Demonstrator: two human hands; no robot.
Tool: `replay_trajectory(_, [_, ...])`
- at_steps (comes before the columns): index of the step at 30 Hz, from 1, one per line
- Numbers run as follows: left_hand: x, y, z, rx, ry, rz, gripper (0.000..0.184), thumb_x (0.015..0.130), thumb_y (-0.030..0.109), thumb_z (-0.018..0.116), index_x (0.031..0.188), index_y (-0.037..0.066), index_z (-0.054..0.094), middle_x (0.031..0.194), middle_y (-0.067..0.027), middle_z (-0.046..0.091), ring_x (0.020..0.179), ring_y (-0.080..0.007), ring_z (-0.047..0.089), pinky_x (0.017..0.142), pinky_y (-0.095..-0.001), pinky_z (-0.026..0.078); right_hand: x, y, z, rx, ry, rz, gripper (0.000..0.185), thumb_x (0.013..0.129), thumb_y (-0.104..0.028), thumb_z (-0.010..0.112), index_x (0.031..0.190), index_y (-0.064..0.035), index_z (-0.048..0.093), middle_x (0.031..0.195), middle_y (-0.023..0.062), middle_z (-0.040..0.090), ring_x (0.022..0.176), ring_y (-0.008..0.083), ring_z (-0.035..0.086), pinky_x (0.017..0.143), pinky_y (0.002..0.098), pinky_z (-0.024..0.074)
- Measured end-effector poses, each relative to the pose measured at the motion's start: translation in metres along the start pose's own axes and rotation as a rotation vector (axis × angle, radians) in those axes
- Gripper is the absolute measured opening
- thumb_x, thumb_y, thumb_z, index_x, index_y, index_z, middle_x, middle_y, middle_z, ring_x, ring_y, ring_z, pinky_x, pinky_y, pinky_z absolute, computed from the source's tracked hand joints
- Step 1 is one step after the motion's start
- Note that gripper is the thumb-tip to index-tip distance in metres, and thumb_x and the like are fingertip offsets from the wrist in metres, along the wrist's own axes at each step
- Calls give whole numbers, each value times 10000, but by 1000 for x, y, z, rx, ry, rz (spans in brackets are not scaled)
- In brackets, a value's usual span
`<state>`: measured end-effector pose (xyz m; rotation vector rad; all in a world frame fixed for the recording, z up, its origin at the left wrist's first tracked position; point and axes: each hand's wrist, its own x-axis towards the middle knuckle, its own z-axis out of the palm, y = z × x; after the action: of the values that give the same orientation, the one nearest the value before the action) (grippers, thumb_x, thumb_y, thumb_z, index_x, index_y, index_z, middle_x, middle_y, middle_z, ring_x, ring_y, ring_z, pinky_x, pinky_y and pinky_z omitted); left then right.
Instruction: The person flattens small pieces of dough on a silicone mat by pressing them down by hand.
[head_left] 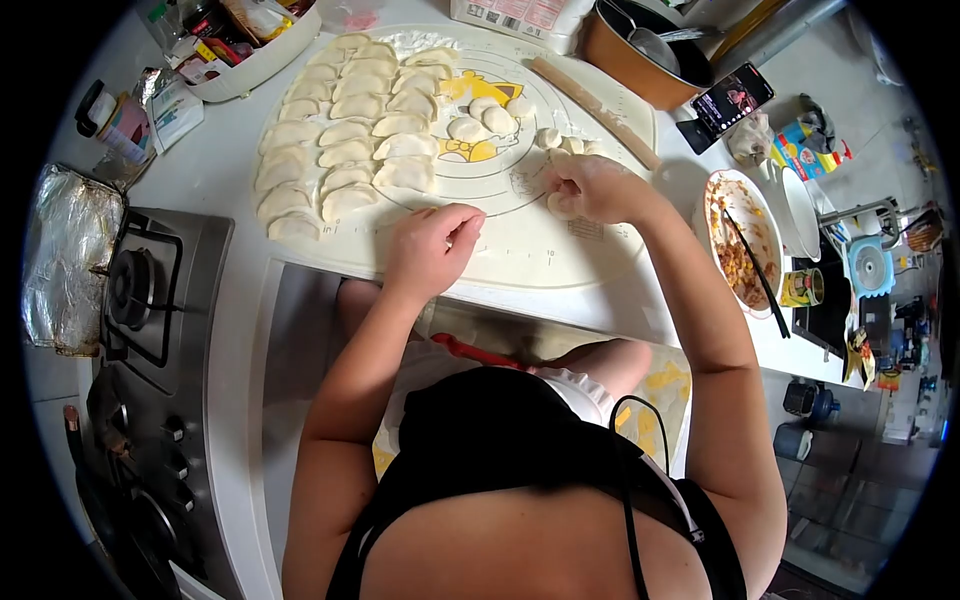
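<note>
My left hand (433, 250) is curled into a loose fist at the near edge of the pastry mat (520, 255); its palm is hidden, so I cannot make out whether anything is in it. Over the mat's right side, my right hand (597, 190) has its fingers bent together on a pale round dough piece (562, 206), partly covered by them. Just beyond that hand lie a few small dough lumps (548, 138). Several larger dough balls (497, 121) rest mid-mat. Folded dumplings (348, 155) stand in rows on the left.
A rolling pin (600, 112) lies diagonally at the back right. Right of the mat is a bowl of filling (722, 200) with black chopsticks (757, 265) in it. A phone (733, 104) stands behind, near an orange pot (612, 50). On the left is a gas stove (190, 300).
</note>
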<state>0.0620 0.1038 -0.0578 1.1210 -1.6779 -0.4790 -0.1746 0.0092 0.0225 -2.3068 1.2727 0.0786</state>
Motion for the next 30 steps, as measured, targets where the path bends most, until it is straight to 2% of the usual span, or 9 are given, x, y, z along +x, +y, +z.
replay_trajectory(2, [0, 1, -2, 19, -7, -2, 91, 885, 157, 667, 861, 79, 707, 702, -53, 690, 594, -232, 643, 565, -339, 503, 5, -1, -6, 2, -100, 62, 191, 835, -131, 688, 1002, -40, 668, 973, 109, 682, 877, 215, 646, 793, 331, 499])
replay_trajectory(5, [-2, -6, 3, -13, 31, -12, 88, 882, 157, 671, 857, 82, 709, 699, -51, 687, 593, -231, 643, 557, -339, 502, 38, 37, 1, 381, 12, -205, 185, 910, -221, 702, 980, -56, 656, 886, 27, 660, 825, 115, 600, 699, 286, 488])
replay_trajectory(6, [-1, -5, 3, -13, 32, -11, 88, 882, 157, 671, 857, 82, 709, 699, -51, 687, 593, -231, 643, 557, -339, 502, 32, 12, -18, 486, 29, 53, 174, 931, -204, 679, 999, -48, 643, 869, 19, 657, 799, 114, 603, 703, 275, 500])
replay_trajectory(9, [-1, -5, 3, -11, 41, -4, 84, 880, 154, 672, 856, 82, 708, 696, -52, 685, 594, -231, 644, 554, -339, 503, 82, 43, -12, 736, 200, 98, 202, 939, -186, 666, 1083, -46, 640, 865, 21, 663, 773, 107, 601, 720, 269, 514])
replay_trajectory(11, [-1, -4, 2, -8, 29, -16, 81, 879, 148, 670, 858, 78, 707, 696, -56, 683, 600, -234, 648, 556, -342, 505, 105, 66, 0, 500, 570, 54, 273, 925, -231, 674, 1122, -43, 654, 856, 62, 684, 755, 151, 634, 730, 290, 524])
replay_trajectory(17, [2, -2, 1, -84, 10, -36, 88, 880, 150, 669, 852, 73, 704, 698, -60, 683, 595, -235, 645, 549, -344, 502, 59, 26, -8, -187, 341, 267, 373, 846, -366, 696, 1090, -83, 692, 974, 123, 719, 954, 285, 665, 825, 387, 516])
replay_trajectory(21, [1, -4, 3, 7, 7, 8, 89, 881, 149, 669, 851, 73, 703, 697, -64, 682, 595, -233, 646, 548, -343, 502, 56, 13, -6, -262, 155, 220, 342, 864, -387, 666, 1125, -168, 687, 1019, 65, 715, 974, 273, 648, 838, 406, 493])
replay_trajectory(26, [0, -3, 2, -36, 43, -14, 79, 876, 146, 675, 851, 77, 704, 694, -61, 683, 595, -227, 650, 549, -335, 503, 63, 0, 29, -319, 483, -131, 293, 861, -285, 648, 1125, -160, 670, 1030, 70, 702, 1001, 292, 623, 886, 421, 464])
replay_trajectory(30, [-1, -3, 0, -48, 48, -14, 78, 876, 147, 677, 854, 77, 704, 693, -56, 685, 592, -223, 653, 552, -330, 505, 44, -21, 37, -218, 382, -169, 232, 900, -224, 604, 1121, -160, 641, 1019, 77, 691, 1066, 295, 585, 944, 448, 416])
